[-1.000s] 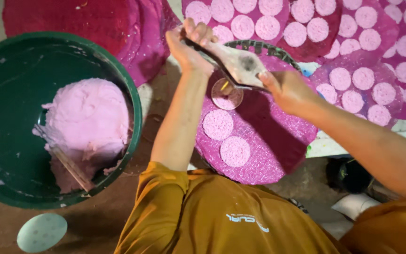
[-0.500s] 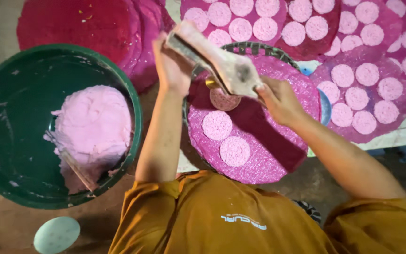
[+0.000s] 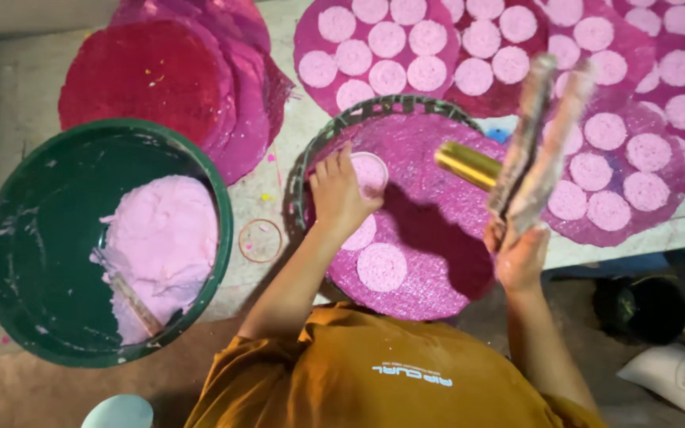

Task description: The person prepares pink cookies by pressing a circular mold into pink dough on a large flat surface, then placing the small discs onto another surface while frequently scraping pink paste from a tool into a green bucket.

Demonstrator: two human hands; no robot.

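resting low in the view, the person's orange cloth shoulders give way to two bare arms. the left hand [image 3: 341, 194] lies fingers-down on a thin round ring mould [image 3: 369, 173] filled with smooth pink paste, pressing it against a magenta mat [image 3: 438, 238] with a grainy, woven look; two flat pink discs [image 3: 380, 266] sit on the mat nearer the body. the right hand [image 3: 521, 255] is closed around the lower end of a pair of long flat paddles [image 3: 537, 143], crusted and pale, held upright; they are blurred, so their material is hard to tell. a shiny gold cylinder [image 3: 468, 164] lies beside them. left, a round green tub [image 3: 57, 198] holds lumpy pink dough [image 3: 164, 246]. farther off lie mats covered with rows of discs.
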